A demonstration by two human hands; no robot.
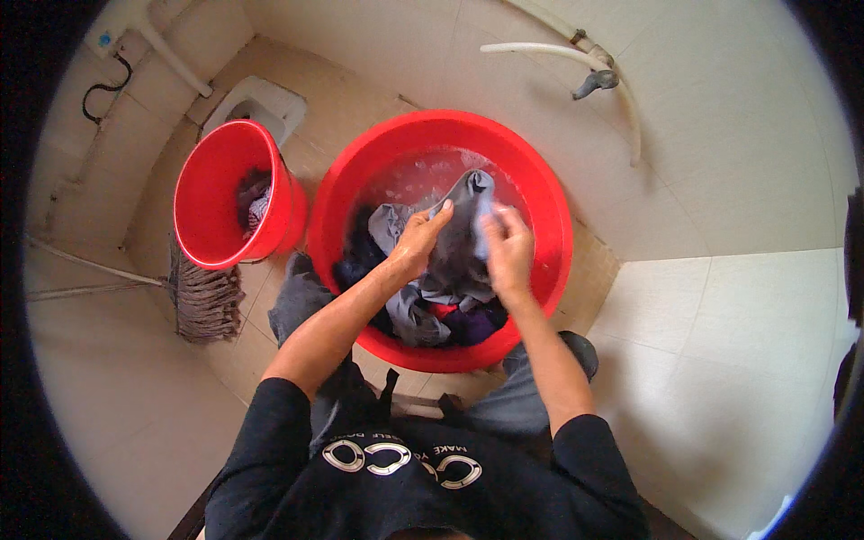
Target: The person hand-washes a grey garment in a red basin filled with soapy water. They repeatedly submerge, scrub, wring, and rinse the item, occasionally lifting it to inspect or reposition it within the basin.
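A grey garment [459, 250] is stretched between my hands over a large red plastic basin [439, 121]. My left hand [420, 239] grips its left edge, thumb on top. On the other side my right hand [507, 248], blurred, is closed on the garment's right edge. Its lower folds rest among wet laundry in the basin, including a dark purple cloth [476, 325] and a dark cloth [356, 260]. Soapy water [418, 172] with some foam shows at the far side. What lies beneath the clothes is hidden.
Left of the basin stands a red bucket [209, 196] with some clothes [258, 206] inside. A string mop [206, 297] lies below it, and a squat toilet [283, 101] is behind. A tap [595, 82] with a white hose [540, 48] juts from the right wall.
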